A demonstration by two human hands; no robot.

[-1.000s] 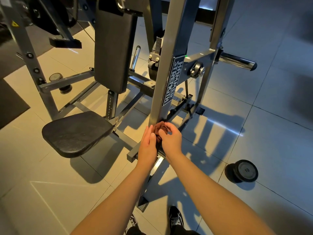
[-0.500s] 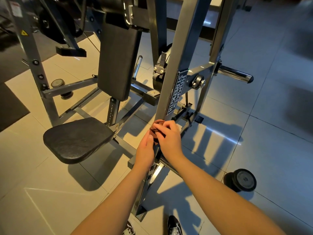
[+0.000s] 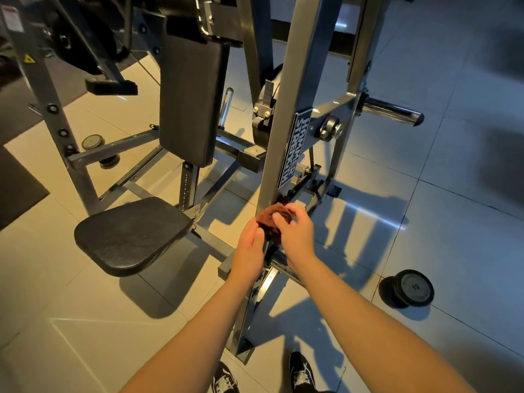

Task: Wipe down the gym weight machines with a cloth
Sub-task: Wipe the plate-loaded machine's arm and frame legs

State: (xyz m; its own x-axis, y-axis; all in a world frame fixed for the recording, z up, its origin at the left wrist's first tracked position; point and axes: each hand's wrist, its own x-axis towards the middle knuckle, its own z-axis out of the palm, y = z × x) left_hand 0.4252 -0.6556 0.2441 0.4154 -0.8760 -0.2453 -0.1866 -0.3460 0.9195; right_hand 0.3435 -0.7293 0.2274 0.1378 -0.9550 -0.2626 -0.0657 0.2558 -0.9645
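A bunched brown cloth [image 3: 272, 219] sits against the lower part of the grey steel upright [image 3: 286, 123] of the weight machine, just below its black "Hammer Strength" label [image 3: 295, 147]. My right hand [image 3: 295, 234] grips the cloth from the right with curled fingers. My left hand [image 3: 251, 245] holds the cloth's left side, thumb against it. The upright's foot is partly hidden behind my hands.
The black seat pad [image 3: 130, 236] and back pad [image 3: 190, 100] stand to the left. A chrome weight peg [image 3: 392, 112] juts out on the right. A black dumbbell [image 3: 407, 289] lies on the tiled floor at right. My shoes [image 3: 302, 373] are by the frame's base.
Both hands with the cloth have slid a little up the upright from its foot. The camera has moved closer and tilted up slightly.
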